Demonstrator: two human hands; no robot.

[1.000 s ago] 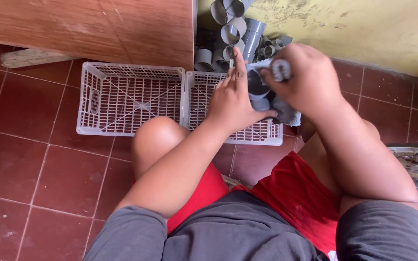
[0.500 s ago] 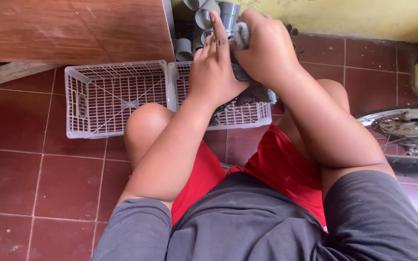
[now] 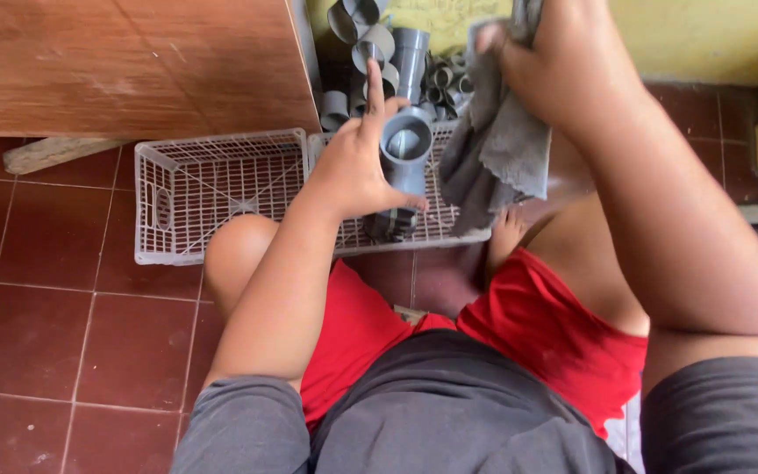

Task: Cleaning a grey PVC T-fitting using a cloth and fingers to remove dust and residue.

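Above two white wire baskets (image 3: 212,197): left hand (image 3: 353,167) clasps grey pipe fitting (image 3: 405,149); right hand (image 3: 554,61) grips grey cloth (image 3: 502,149). Behind, seemingly more grey fittings (image 3: 379,44) piled.

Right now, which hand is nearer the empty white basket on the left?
Left. The left hand holds a grey pipe fitting just past the empty basket, over the neighbouring basket. The right hand is farther right, raised, gripping a grey cloth.
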